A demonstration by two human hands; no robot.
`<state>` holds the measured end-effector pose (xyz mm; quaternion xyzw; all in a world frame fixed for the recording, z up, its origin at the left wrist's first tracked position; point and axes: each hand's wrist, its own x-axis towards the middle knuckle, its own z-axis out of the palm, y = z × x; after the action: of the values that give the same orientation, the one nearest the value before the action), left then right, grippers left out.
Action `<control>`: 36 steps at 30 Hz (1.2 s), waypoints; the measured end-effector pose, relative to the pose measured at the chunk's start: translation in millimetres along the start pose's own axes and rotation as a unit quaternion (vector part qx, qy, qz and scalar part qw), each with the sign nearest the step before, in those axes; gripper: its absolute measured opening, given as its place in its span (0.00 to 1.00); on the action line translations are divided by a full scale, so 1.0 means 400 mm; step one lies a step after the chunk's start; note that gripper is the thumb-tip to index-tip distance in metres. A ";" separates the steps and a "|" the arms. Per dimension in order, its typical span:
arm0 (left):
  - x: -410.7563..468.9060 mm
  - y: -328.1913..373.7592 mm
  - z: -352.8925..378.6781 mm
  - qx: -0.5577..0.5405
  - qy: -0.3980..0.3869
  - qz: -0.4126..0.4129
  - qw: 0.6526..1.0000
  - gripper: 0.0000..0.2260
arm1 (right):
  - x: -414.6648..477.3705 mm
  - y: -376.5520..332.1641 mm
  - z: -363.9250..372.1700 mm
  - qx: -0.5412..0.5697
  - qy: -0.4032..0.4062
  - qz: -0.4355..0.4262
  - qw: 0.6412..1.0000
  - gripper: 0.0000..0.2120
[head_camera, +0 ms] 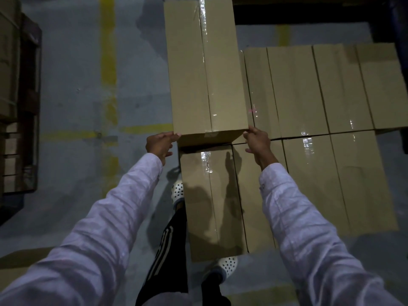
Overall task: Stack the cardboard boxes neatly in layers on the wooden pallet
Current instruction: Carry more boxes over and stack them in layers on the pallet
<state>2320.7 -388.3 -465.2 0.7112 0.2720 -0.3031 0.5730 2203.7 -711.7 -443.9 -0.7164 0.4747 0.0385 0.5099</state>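
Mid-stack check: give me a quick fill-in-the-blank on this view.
The right hand pinches the long box at its near-___ corner.
The left hand touches the opposite near ___.
The box's top seam is sealed with clear ___.
The floor lines are ___.
Missing: right; corner; tape; yellow.

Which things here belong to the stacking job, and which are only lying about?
Job: upper box, with left hand and right hand at its near corners; lower layer of boxes.
Lying about: stack at the left edge; yellow floor lines.
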 end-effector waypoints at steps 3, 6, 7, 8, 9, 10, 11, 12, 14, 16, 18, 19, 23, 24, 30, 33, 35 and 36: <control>0.000 -0.003 -0.002 0.004 -0.003 0.004 1.000 0.23 | -0.001 0.002 0.000 -0.002 -0.003 0.002 1.000 0.19; -0.004 -0.005 -0.003 0.003 -0.002 0.006 1.000 0.23 | 0.001 0.007 -0.002 -0.002 -0.009 0.005 1.000 0.20; -0.008 -0.004 -0.003 0.001 -0.002 0.006 1.000 0.23 | 0.000 0.008 -0.002 -0.001 -0.012 0.005 1.000 0.19; -0.012 -0.004 -0.001 -0.001 -0.002 0.008 1.000 0.23 | -0.001 0.008 -0.002 0.001 -0.014 0.005 1.000 0.20; -0.015 -0.004 -0.001 -0.003 -0.001 0.009 1.000 0.23 | -0.004 0.007 -0.002 0.003 -0.016 0.007 1.000 0.20; -0.017 -0.005 0.000 -0.004 0.000 0.010 1.000 0.23 | -0.006 0.008 -0.001 0.007 -0.017 0.008 1.000 0.20; -0.018 -0.007 0.000 -0.004 0.001 0.010 1.000 0.23 | -0.008 0.009 0.000 0.010 -0.017 0.011 1.000 0.21; -0.018 -0.008 -0.001 -0.003 0.002 0.010 1.000 0.23 | -0.008 0.011 0.000 0.012 -0.017 0.013 1.000 0.22; -0.018 -0.009 -0.003 0.001 0.003 0.008 1.000 0.24 | -0.006 0.016 0.003 0.014 -0.016 0.014 1.000 0.23; -0.021 -0.007 -0.004 0.002 0.003 0.010 1.000 0.24 | -0.006 0.016 0.004 0.014 -0.021 0.012 1.000 0.23; -0.027 -0.004 -0.004 0.003 0.002 0.011 1.000 0.24 | -0.004 0.017 0.003 0.015 -0.027 0.012 0.999 0.23; -0.028 -0.004 -0.004 0.002 0.000 0.013 1.000 0.23 | -0.002 0.017 0.003 0.013 -0.028 0.014 0.999 0.23; -0.033 -0.006 -0.004 0.003 -0.010 0.016 1.000 0.23 | -0.003 0.022 0.013 -0.025 -0.023 0.002 0.999 0.31; -0.036 -0.008 -0.003 0.008 -0.010 0.020 1.000 0.24 | -0.003 0.026 0.020 -0.041 -0.017 -0.002 0.999 0.34; -0.074 -0.042 -0.015 0.007 0.028 0.051 0.998 0.30 | -0.169 0.009 0.079 -0.021 0.020 -0.025 0.999 0.33; -0.134 -0.073 -0.034 -0.011 0.027 0.053 0.998 0.25 | -0.308 0.019 0.091 -0.011 0.000 -0.041 0.999 0.31; -0.202 -0.096 -0.061 -0.023 0.032 0.076 0.996 0.18 | -0.403 0.033 0.095 -0.006 -0.016 -0.050 0.999 0.30; -0.247 -0.110 -0.078 -0.033 0.038 0.094 0.994 0.15 | -0.452 0.040 0.094 -0.006 -0.024 -0.061 0.998 0.28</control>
<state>2226.1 -353.0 -415.5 0.7251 0.2352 -0.2118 0.6116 2109.4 -567.3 -375.5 -0.7456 0.4178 0.0272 0.5185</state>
